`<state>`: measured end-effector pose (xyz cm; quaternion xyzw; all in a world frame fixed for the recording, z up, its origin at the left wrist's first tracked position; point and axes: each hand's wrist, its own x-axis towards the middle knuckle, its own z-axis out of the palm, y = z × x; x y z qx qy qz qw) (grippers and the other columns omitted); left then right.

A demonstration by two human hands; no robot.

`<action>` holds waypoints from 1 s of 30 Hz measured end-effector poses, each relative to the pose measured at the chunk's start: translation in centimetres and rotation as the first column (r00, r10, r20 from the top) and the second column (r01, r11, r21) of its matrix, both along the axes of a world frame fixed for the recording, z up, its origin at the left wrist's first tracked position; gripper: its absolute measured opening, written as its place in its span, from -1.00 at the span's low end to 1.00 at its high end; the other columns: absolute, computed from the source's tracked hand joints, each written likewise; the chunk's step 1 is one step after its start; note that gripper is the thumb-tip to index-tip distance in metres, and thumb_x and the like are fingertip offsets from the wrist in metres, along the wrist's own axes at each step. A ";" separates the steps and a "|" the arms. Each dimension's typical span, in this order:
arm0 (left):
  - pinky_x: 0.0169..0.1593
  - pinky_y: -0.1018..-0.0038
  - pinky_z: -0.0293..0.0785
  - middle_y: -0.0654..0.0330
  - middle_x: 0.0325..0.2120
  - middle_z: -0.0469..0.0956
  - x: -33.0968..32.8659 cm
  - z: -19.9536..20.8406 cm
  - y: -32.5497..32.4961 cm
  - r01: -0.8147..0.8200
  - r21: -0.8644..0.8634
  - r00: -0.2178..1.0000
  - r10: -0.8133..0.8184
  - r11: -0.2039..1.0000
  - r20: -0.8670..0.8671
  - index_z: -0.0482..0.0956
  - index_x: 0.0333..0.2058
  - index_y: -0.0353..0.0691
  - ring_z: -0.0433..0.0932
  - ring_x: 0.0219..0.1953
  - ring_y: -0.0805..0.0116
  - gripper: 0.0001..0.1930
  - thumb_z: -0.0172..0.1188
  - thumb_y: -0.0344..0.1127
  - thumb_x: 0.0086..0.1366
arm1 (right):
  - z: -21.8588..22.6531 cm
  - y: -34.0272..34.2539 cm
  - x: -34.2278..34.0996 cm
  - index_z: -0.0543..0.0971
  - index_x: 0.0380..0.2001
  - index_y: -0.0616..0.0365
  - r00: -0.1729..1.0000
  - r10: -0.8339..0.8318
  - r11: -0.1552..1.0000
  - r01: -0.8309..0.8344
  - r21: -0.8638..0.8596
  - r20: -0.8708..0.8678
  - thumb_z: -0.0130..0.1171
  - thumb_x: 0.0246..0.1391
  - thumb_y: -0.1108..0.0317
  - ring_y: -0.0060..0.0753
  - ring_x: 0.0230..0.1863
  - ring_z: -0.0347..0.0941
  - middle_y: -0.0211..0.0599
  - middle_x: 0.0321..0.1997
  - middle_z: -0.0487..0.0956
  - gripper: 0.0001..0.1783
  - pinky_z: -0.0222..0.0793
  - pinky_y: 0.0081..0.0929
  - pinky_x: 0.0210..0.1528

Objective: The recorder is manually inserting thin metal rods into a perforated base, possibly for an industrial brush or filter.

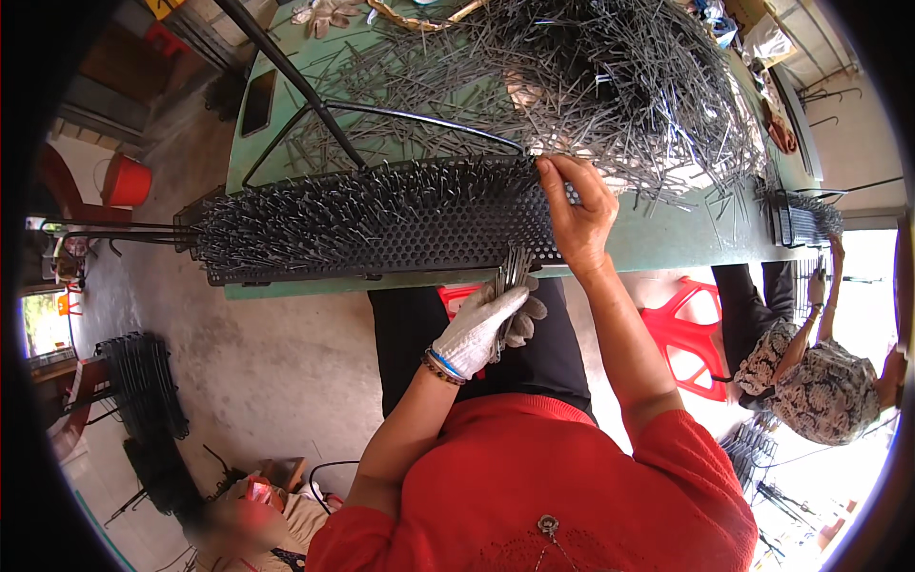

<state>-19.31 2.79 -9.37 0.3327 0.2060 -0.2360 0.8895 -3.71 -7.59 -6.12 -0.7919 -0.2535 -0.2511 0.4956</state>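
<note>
A long black perforated metal plate (419, 250) lies along the near edge of the green table. Thin dark metal pins (315, 224) stand close together in its holes over the left part and along the far side; bare holes show toward the near right. My left hand (484, 329), in a whitish glove, is closed round a bundle of loose pins (516, 270) just below the plate's near edge. My bare right hand (581, 208) pinches at the plate's far right corner. Whatever is between its fingertips is too small to make out.
A large heap of loose pins (620, 76) covers much of the green table (658, 234). Black rods (315, 100) rise from the plate's far side. A phone (258, 102) lies at far left. Another person (824, 391) works at right, near a red stool (688, 329). A red bucket (126, 181) stands left.
</note>
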 end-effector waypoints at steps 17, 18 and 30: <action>-0.53 0.65 0.41 0.16 -0.40 0.61 0.0 -0.1 -0.2 -0.022 -0.031 1.000 0.021 0.999 -0.012 0.47 -0.05 -0.23 0.55 -0.52 0.56 -0.76 0.03 -0.27 0.39 | -0.2 0.5 -0.6 0.63 -0.32 0.23 0.994 -0.058 0.998 0.055 0.029 0.088 0.33 -0.04 0.54 -0.52 -0.42 0.55 -0.29 -0.38 0.65 -0.84 0.44 -0.60 -0.32; -0.53 0.65 0.41 0.16 -0.41 0.61 -0.1 -0.2 -0.2 -0.022 -0.033 1.000 0.022 0.999 -0.009 0.47 -0.05 -0.23 0.55 -0.52 0.56 -0.76 0.03 -0.27 0.39 | 0.0 0.5 -0.6 0.63 -0.31 0.23 0.996 -0.029 1.000 0.030 -0.004 0.088 0.34 -0.05 0.55 -0.51 -0.41 0.55 -0.28 -0.37 0.65 -0.82 0.45 -0.59 -0.30; -0.54 0.66 0.42 0.15 -0.42 0.61 -0.1 0.0 -0.3 -0.034 -0.024 0.999 0.033 0.999 -0.022 0.49 -0.07 -0.24 0.55 -0.53 0.56 -0.77 0.02 -0.27 0.39 | 1.1 -0.1 -0.2 0.64 -0.29 0.18 0.973 0.103 0.979 -0.063 -0.194 0.205 0.37 -0.14 0.56 -0.32 -0.39 0.52 -0.26 -0.33 0.64 -0.74 0.41 -0.48 -0.32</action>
